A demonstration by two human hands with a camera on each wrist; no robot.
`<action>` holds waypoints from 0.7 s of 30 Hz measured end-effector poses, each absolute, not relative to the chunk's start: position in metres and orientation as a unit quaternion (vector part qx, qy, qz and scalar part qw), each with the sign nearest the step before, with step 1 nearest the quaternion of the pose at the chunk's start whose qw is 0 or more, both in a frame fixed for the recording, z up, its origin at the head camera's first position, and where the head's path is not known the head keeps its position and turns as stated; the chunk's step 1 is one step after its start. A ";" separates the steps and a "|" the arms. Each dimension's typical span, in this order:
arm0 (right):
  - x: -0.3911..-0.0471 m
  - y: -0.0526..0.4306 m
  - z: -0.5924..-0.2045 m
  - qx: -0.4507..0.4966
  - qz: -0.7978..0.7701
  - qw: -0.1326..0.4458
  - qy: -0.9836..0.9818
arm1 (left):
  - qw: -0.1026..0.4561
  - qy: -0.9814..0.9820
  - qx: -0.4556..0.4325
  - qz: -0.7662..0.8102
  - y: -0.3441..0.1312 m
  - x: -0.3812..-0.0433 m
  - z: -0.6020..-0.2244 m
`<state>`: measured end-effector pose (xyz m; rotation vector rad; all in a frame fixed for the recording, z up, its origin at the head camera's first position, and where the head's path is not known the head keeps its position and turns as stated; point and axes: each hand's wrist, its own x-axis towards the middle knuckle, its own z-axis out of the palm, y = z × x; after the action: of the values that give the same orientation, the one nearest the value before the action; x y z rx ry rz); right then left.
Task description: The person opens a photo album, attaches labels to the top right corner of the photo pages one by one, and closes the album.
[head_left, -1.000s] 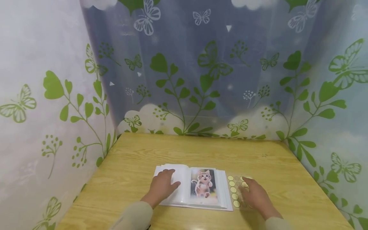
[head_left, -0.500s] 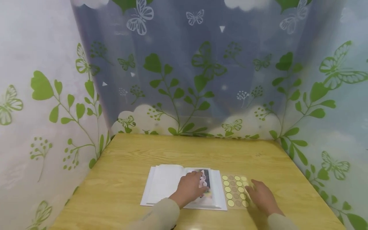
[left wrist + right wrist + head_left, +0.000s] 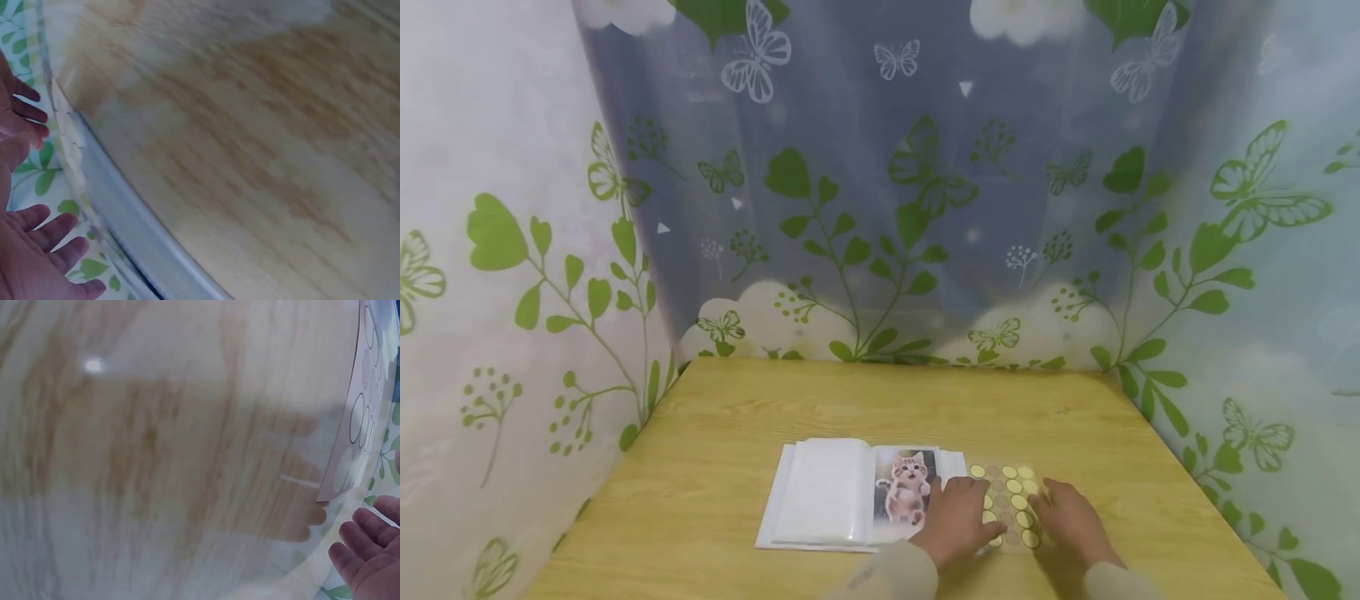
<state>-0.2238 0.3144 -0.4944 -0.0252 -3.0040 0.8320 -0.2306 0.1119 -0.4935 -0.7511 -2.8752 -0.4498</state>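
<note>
An open white photo album (image 3: 820, 492) lies on the table, with a kitten picture (image 3: 907, 487) on its right-hand page. Beside it on the right is a clear sheet of round gold stickers (image 3: 1018, 502). My left hand (image 3: 957, 515) reaches over the album's right edge, its fingers spread over the sheet's left side. At the sheet's right edge is my right hand (image 3: 1073, 521), thumb and fingers extended toward it. Loosely straight fingers show on the left hand (image 3: 40, 256) in the left wrist view and on the right hand (image 3: 372, 550) in the right wrist view.
The wooden table (image 3: 850, 396) meets a patterned curtain (image 3: 820, 100) at the back. More leaf-and-butterfly cloth hangs along the left and right sides.
My left hand has moved right, from the album's left page across the kitten picture to the sticker sheet. My right hand has drawn back from over the sheet to its right edge.
</note>
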 end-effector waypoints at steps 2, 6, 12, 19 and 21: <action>-0.224 0.314 -0.497 -0.009 0.264 0.011 -0.964 | 0.071 -0.958 -0.244 -0.136 0.114 -0.231 -0.496; -0.223 0.315 -0.499 -0.011 0.258 0.024 -0.966 | 0.080 -0.961 -0.237 -0.116 0.116 -0.233 -0.500; -0.223 0.320 -0.501 0.000 0.237 0.038 -0.971 | 0.079 -0.960 -0.245 -0.106 0.118 -0.235 -0.504; -0.226 0.325 -0.504 0.017 0.219 0.037 -0.975 | 0.079 -0.960 -0.255 -0.090 0.122 -0.233 -0.512; -0.224 0.324 -0.507 0.021 0.213 0.032 -0.976 | 0.074 -0.960 -0.257 -0.090 0.124 -0.232 -0.515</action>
<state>-0.2244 0.3244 -0.5066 0.0635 -3.0061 0.6545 -0.2319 0.1240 -0.5150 -0.7703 -2.8807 -0.2700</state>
